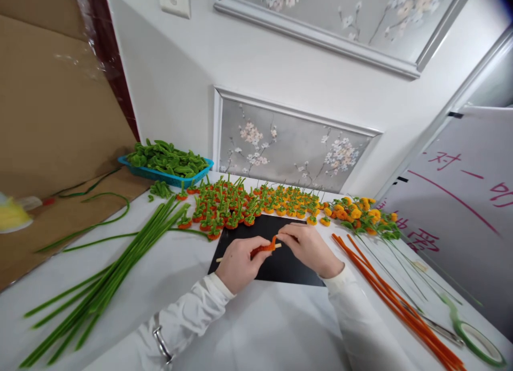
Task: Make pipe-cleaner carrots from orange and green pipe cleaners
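My left hand is closed around a thin pale wooden stick, whose other end pokes out on the left. Coiled round the stick near its right end is an orange pipe cleaner. Between thumb and fingers, my right hand pinches the raised free end of that pipe cleaner. Both hands are over a black mat on the white table. Just beyond them stand several small orange and yellow flower pieces with green stems. Part of the coil is hidden by the left fingers.
Long green pipe cleaners lie to the left, orange ones to the right. A blue tray of green leaf pieces stands at the back. Finished-looking flowers, scissors and green tape are on the right.
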Available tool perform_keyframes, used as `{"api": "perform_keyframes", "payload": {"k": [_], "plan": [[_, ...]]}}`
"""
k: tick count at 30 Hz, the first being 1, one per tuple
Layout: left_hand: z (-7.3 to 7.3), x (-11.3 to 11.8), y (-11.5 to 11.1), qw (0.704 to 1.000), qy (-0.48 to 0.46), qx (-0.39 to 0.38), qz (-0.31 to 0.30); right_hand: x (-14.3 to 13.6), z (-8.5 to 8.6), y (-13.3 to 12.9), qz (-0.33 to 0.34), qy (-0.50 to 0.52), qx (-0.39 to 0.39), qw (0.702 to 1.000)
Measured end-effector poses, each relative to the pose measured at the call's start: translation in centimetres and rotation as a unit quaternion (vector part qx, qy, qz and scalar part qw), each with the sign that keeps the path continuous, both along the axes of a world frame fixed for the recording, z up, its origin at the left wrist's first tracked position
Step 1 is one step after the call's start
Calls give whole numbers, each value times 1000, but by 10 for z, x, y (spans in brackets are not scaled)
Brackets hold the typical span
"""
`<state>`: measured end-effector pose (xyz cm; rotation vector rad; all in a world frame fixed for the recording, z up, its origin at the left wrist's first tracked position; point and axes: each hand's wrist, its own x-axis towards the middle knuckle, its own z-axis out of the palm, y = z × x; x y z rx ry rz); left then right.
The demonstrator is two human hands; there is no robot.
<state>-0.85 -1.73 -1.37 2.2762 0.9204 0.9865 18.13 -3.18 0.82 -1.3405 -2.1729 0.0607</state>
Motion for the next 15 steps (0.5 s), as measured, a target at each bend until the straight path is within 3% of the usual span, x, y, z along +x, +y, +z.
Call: {"api": "perform_keyframes", "payload": {"k": [6, 15], "plan": [[-3, -1, 6, 993, -96, -68, 11, -1, 1, -7, 17, -65, -47, 997], [-7, -4, 11, 996, -62, -12, 60, -7, 12, -21, 6, -111, -52, 992]]}}
